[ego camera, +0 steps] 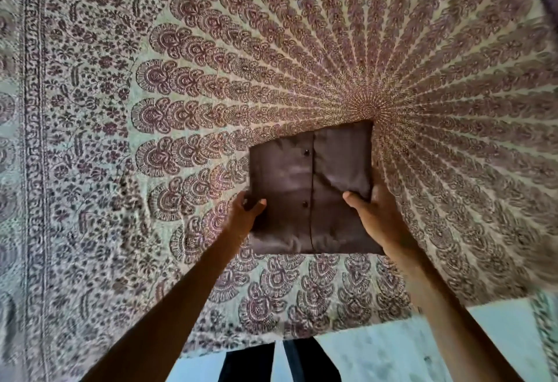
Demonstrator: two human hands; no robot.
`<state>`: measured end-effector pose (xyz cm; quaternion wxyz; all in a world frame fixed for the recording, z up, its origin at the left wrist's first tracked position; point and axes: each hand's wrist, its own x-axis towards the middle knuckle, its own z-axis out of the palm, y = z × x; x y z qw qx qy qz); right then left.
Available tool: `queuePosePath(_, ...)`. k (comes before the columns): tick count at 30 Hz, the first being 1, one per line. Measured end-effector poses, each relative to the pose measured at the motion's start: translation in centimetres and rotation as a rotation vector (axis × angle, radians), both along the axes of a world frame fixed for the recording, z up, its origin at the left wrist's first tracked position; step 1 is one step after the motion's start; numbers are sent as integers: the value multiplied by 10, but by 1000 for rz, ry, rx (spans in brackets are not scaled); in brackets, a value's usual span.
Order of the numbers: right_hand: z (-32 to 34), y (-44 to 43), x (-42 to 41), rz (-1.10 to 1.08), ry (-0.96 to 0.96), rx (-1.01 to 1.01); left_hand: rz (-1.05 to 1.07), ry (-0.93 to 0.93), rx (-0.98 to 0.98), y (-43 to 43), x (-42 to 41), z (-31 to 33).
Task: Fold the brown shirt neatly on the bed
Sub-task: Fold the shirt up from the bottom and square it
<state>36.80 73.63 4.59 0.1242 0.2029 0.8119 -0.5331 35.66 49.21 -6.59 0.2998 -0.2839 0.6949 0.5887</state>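
Note:
The brown shirt point(311, 176) lies on the bed as a compact rectangle, its button placket running down the middle with two buttons showing. My left hand point(246, 215) grips its left edge, thumb on top and fingers tucked under. My right hand point(377, 215) holds the right edge the same way, thumb resting on the fabric. Both arms reach in from the bottom of the view.
The bed is covered by a cream sheet with a maroon mandala print point(181, 79) that fills most of the view. Its near edge point(302, 333) runs across the bottom, with pale floor point(392, 351) and my dark trouser legs point(280, 363) below it.

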Motion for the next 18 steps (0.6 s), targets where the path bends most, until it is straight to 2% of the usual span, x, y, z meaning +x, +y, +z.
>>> queuePosePath(2,37,-8,6,134,174,217,35,-16,117,10,2,6)
queuePosePath(6,94,-53,16,318,274,535,81,-62,271,5,7,18)
queuePosePath(8,87,-89,20,376,233,708,68,-44,307,-11,10,18)
queuePosePath(11,37,-153,23,419,112,933,116,-64,360,-45,15,12)
queuePosePath(14,-27,-227,27,517,99,964,231,-102,319,-99,17,-3)
queuePosePath(18,-81,-291,38,684,-115,846,377,-94,220,-159,13,-18)
